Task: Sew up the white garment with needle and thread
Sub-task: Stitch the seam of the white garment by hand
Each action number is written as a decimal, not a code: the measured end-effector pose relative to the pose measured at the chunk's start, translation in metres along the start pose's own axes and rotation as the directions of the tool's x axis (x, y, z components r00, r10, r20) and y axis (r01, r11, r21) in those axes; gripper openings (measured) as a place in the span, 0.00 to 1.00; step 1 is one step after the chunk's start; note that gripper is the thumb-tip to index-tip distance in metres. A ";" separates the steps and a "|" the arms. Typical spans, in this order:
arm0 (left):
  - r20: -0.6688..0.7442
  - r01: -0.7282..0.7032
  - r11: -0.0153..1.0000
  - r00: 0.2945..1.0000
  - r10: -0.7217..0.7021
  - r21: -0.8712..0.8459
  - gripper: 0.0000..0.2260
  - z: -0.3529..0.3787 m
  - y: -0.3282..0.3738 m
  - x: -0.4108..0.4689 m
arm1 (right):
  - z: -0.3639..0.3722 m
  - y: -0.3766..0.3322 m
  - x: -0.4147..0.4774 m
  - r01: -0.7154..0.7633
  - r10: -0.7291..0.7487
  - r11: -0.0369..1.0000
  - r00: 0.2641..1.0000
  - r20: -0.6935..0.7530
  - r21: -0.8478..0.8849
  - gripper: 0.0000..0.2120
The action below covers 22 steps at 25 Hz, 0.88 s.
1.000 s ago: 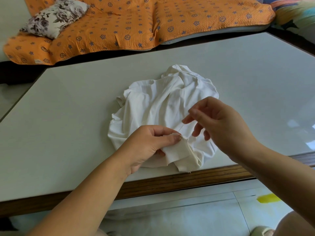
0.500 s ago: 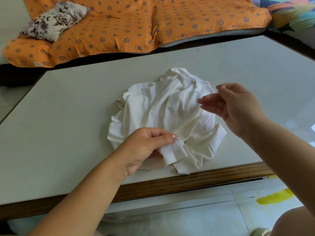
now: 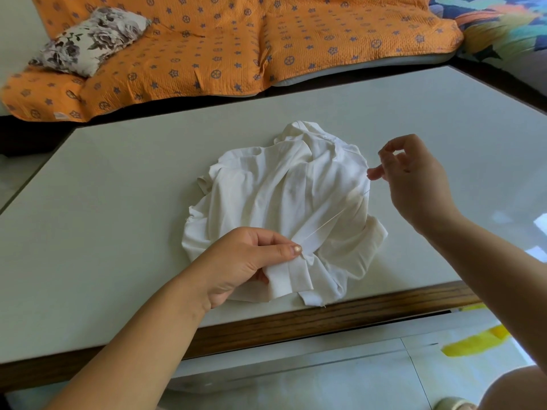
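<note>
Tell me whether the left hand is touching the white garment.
Touching. The head view shows the left hand pinching a folded edge of the white garment between thumb and fingers at the near side of the table.

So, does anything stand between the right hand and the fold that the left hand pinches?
Nothing visible does. The right hand pinches the thread at the right edge of the white garment; the left hand pinches the fold. Between them only that thread runs, over bare cloth.
</note>
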<state>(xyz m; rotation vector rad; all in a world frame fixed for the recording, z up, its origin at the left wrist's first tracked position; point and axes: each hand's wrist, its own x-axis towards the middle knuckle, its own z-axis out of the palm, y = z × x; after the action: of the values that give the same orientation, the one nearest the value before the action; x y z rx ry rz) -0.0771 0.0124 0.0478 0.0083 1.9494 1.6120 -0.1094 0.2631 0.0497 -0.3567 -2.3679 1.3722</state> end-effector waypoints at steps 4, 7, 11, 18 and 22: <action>-0.042 -0.043 0.999 0.998 0.042 -0.020 0.09 0.002 0.002 0.001 | 0.007 -0.016 -0.023 0.068 -0.058 0.997 0.972 0.229 -0.036 0.03; -0.080 -0.086 0.995 0.993 0.082 -0.051 0.10 0.003 0.004 0.002 | 0.015 -0.024 -0.048 0.147 -0.120 0.989 0.906 0.407 -0.036 0.06; -0.125 -0.131 0.990 0.984 0.124 -0.056 0.10 0.004 0.004 0.002 | 0.025 -0.026 -0.069 0.044 -0.043 0.999 0.872 0.488 0.010 0.16; -0.127 -0.163 0.985 0.980 0.154 -0.064 0.11 0.005 0.005 0.002 | 0.024 -0.031 -0.078 -0.022 -0.004 0.999 0.801 0.599 0.037 0.04; -0.122 -0.160 0.985 0.981 0.153 -0.056 0.10 0.006 0.005 0.002 | 0.026 -0.027 -0.078 0.101 -0.091 0.995 0.847 0.523 0.009 0.02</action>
<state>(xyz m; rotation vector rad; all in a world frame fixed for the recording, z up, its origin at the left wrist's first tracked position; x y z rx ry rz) -0.0780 0.0195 0.0513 0.0427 2.0263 1.8153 -0.0513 0.1986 0.0466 0.1629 -2.7815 1.5507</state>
